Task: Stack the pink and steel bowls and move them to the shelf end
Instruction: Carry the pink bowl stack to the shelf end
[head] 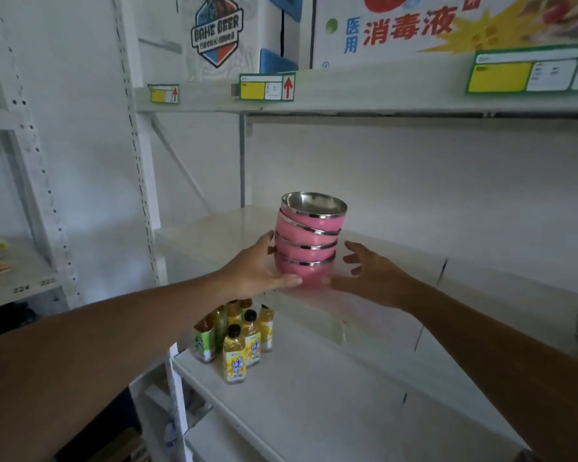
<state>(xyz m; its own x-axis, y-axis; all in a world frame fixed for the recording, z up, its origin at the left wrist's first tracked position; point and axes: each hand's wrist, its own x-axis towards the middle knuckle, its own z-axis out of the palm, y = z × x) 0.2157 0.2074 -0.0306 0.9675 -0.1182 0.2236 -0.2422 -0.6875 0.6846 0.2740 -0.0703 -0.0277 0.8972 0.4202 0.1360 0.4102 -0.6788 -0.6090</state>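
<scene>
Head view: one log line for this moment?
bowls: pink-and-steel bowl stack, nested, on middle shelf | left hand: touching stack | right hand: open, beside stack | below: tea bottles

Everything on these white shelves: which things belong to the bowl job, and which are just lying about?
Part of the job:
- stack of pink, steel-rimmed bowls
- left hand, touching the stack
- right hand, open beside it
- white shelf board

Just lying about:
- yellow-labelled drink bottles
- yellow price tags
- printed cartons

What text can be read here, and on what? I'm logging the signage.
"BAHE BEER": carton on the top shelf.
"医用 消毒液": white box beside it.
"225", "224", "223": left rack edge.
Price tags, bottle labels: too blurred to read.
</scene>
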